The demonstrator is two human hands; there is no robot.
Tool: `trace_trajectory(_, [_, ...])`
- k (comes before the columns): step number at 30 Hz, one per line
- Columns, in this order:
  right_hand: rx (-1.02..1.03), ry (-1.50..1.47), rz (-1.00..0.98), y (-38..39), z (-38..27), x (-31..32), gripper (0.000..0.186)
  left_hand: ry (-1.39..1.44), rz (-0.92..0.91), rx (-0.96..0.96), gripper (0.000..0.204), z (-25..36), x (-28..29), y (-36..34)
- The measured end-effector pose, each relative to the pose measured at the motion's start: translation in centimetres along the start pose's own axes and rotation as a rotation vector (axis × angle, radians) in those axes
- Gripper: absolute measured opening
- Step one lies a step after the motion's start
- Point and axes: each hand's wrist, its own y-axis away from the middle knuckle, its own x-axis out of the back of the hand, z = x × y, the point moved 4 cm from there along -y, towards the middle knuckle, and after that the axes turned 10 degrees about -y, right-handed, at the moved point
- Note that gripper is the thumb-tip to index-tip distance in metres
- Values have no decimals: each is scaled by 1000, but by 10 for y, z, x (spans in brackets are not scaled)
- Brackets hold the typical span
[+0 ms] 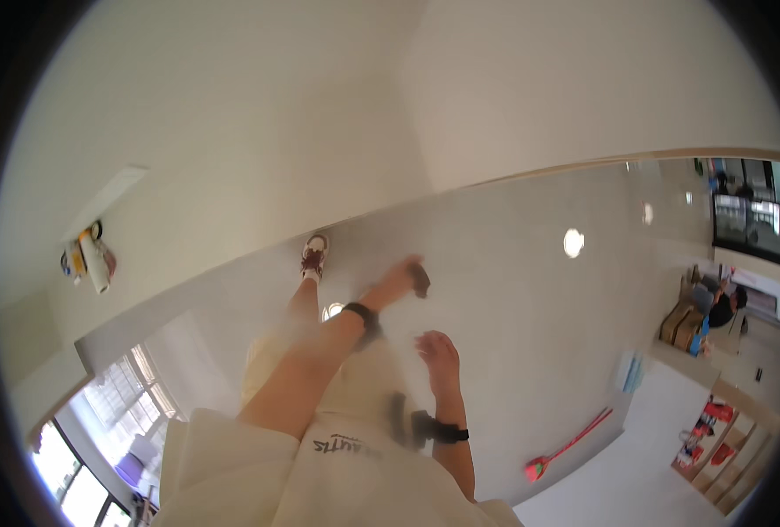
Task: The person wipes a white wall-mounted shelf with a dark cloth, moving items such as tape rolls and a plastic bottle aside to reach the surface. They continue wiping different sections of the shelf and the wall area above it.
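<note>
My left hand [397, 279] reaches out over the grey floor, its forearm crossing in front of my pale trousers. Motion blurs its fingers. A small dark thing [420, 281] shows right at the fingertips; its kind and whether it is gripped cannot be made out. Lower and to the right, my right hand [441, 353] is raised with loosely bent fingers, somewhat apart, and nothing in them. Black bands sit around both forearms. Beyond my left forearm stands my foot in a dark red and white shoe [315, 253], close to the base of the pale wall.
A pale wall [319, 132] rises ahead of the glossy floor [513, 290]. A red long-handled dustpan or broom [539, 467] lies at the lower right. Farther right are a person [723, 307] near cardboard boxes [678, 327], and shelves [725, 457] with red items. Rolls and tape [91, 259] are at the left.
</note>
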Motion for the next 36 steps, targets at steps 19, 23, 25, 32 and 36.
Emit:
trace_trajectory(19, [74, 152, -242, 103, 46, -25, 27, -2415, 627, -316, 30, 177, 68, 284])
trace_trajectory(23, [107, 201, -272, 122, 61, -10, 27, -203, 461, -254, 41, 166, 123, 282])
trace_trajectory(25, [97, 117, -185, 120, 61, 15, 27, 296, 468, -218, 41, 153, 133, 249])
trace_trajectory(32, [-40, 126, -36, 68, 48, 116, 26, 311, 379, -191, 31, 134, 147, 67])
trace_trajectory(36, [-124, 138, -37, 32, 30, 147, 23, -781, 523, -904, 26, 146, 111, -51])
